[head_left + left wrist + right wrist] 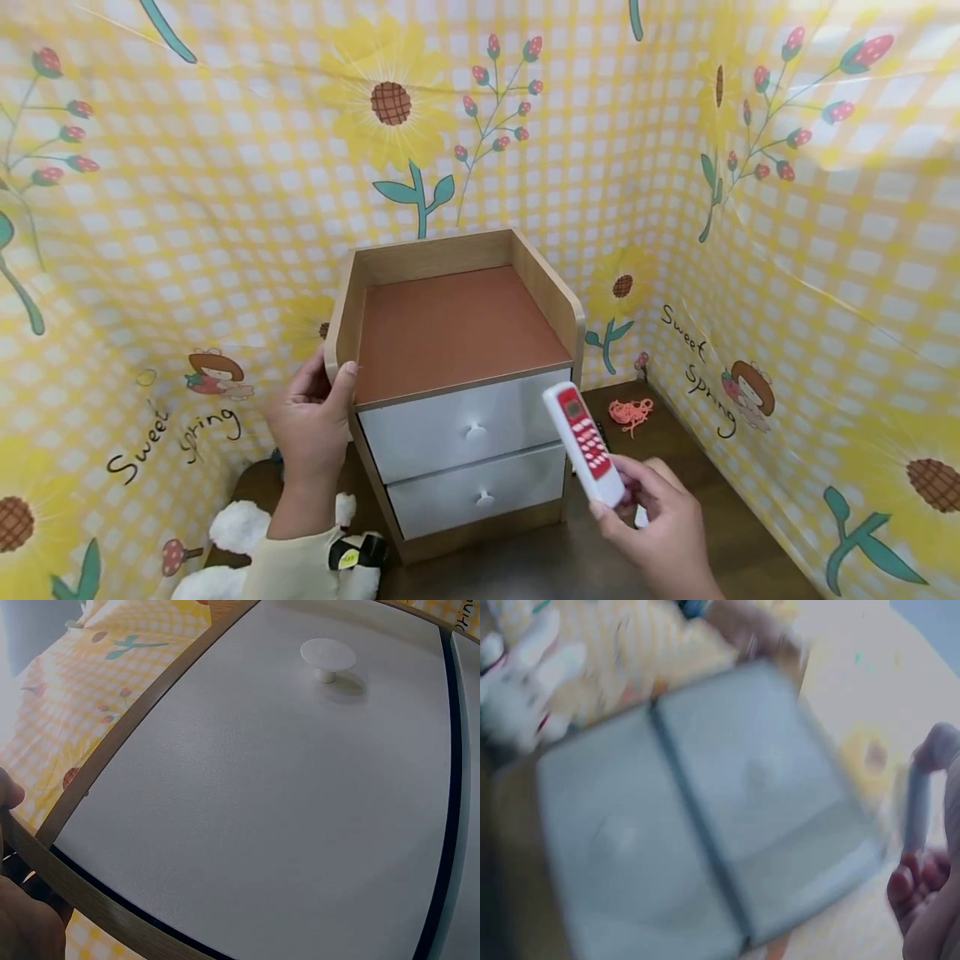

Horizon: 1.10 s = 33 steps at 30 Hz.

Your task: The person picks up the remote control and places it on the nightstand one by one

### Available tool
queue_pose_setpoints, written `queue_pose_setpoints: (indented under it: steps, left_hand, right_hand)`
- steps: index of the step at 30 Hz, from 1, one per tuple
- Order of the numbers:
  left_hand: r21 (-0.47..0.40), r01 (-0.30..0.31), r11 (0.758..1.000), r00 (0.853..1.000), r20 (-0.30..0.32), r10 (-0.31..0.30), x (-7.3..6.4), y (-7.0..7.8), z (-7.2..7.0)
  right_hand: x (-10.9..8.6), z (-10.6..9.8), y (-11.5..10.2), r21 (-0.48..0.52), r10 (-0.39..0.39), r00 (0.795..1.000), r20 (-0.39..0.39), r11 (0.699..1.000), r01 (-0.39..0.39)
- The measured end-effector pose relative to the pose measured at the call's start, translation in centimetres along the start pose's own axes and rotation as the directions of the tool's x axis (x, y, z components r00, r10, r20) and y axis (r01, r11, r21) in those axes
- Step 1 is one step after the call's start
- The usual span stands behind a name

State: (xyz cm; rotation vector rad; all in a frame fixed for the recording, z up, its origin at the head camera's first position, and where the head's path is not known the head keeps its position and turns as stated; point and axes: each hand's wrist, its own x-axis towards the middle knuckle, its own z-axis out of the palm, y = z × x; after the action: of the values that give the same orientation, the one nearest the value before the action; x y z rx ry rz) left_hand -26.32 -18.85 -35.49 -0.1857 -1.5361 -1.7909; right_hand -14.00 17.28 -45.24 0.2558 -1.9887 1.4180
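A small wooden nightstand with a brown top, raised sides and two white drawers stands in the middle of the head view. Its upper drawer knob shows in the left wrist view. My left hand grips the front edge of the left side panel, thumb on the inner side. In front of the nightstand's right side, my right hand holds a white remote control with a red button face and small screen, tilted upward. The right wrist view is blurred, but the remote control appears there edge-on.
Patterned yellow-checked sheeting hangs behind and on both sides. A tangle of pink string lies on the dark floor right of the nightstand. White plush toys sit at the lower left, beside my left forearm.
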Motion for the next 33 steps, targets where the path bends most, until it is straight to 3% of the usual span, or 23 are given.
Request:
queue_pose_setpoints:
  steps: [3,7,14,23,33]
  left_hand:
    - [0.056,-0.007,0.998,1.000,0.001,0.007,0.0,0.0,-0.2]
    - [0.095,-0.017,0.995,1.000,0.012,0.016,-0.1,-0.1,-0.1]
    - [0.126,-0.017,0.992,1.000,0.016,0.015,0.0,-0.1,-0.2]
    - [0.129,-0.033,0.991,0.999,-0.006,0.034,0.1,0.1,-0.7]
    - [0.147,-0.045,0.988,0.999,-0.001,0.045,0.2,-0.3,-0.6]
  right_hand:
    - [2.2,1.9,-3.4,-0.129,0.008,0.999,0.045,0.992,-0.002]
    - [5.3,4.6,-6.9,-0.252,0.075,0.992,0.098,0.966,-0.048]
    - [10.4,9.5,-11.0,-0.398,0.131,0.970,0.206,0.916,-0.039]
    - [15.1,16.2,-12.1,-0.508,0.133,0.946,0.296,0.861,0.038]
    - [17.0,21.4,-12.2,-0.634,0.125,0.932,0.340,0.763,0.129]
